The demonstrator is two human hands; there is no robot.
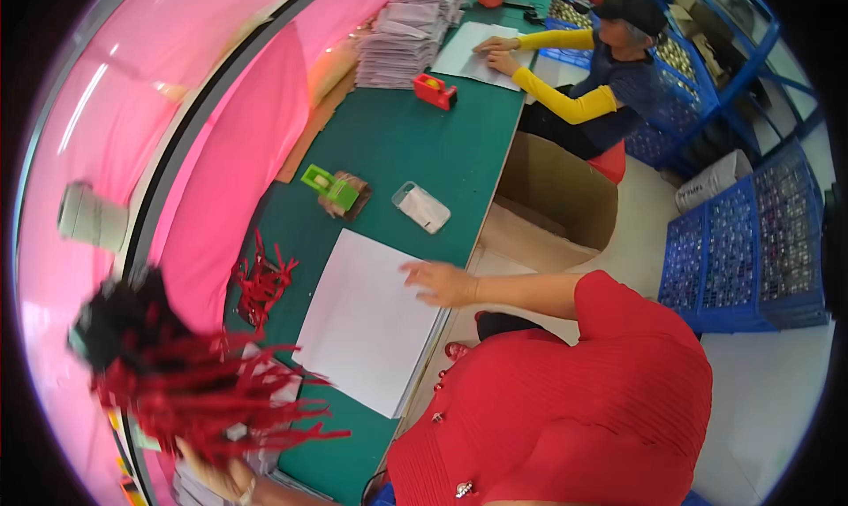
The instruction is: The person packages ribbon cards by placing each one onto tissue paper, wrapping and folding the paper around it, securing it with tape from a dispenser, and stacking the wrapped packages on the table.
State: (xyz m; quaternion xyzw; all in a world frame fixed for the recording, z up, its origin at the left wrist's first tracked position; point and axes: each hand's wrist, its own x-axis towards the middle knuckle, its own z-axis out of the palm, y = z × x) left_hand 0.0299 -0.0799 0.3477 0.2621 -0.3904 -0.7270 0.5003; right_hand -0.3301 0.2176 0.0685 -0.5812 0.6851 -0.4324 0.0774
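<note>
My left hand (216,472) is at the lower left, partly hidden beneath a large bunch of red and black strips (199,387). It appears to grip the bunch, which is blurred by motion, its loose red ends fanning rightward. My right hand (442,283) has its fingers apart over the right edge of a stack of white paper sheets (367,325) and holds nothing. On the green table (433,144), a small pile of red strips (263,281) lies to the left of the paper.
Beyond the paper are a phone-like white object (421,207), a green tape dispenser (331,188) and a red tape dispenser (435,91). A co-worker in yellow sleeves (574,104) sits near stacked packets (402,42). A cardboard box (552,197) and blue crates (742,250) stand right.
</note>
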